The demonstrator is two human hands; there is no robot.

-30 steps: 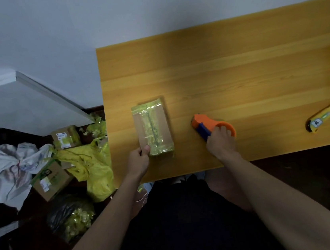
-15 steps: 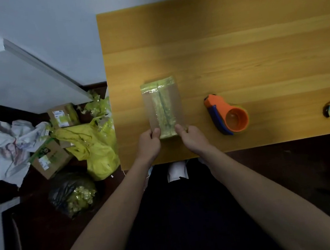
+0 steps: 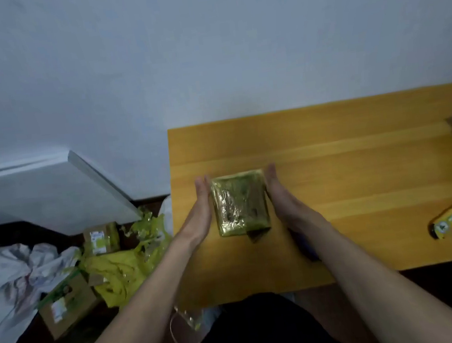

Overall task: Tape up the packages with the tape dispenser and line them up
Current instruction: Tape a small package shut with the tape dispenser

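The package (image 3: 240,202) is wrapped in glossy, crinkled clear tape over brown cardboard, shining between the flat palms of the left hand (image 3: 202,212) and right hand (image 3: 280,196). Under it the worktop (image 3: 361,171) is smooth yellow wood with a soft sheen. Right of the grip, the knife (image 3: 450,219) looks like shiny yellow plastic.

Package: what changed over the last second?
The right hand let go of the tape dispenser and joined the left hand at the package. Both then went from pinching its near end to flat palms pressed against its sides, farther out on the table. The dispenser is now hidden. The knife stayed put.
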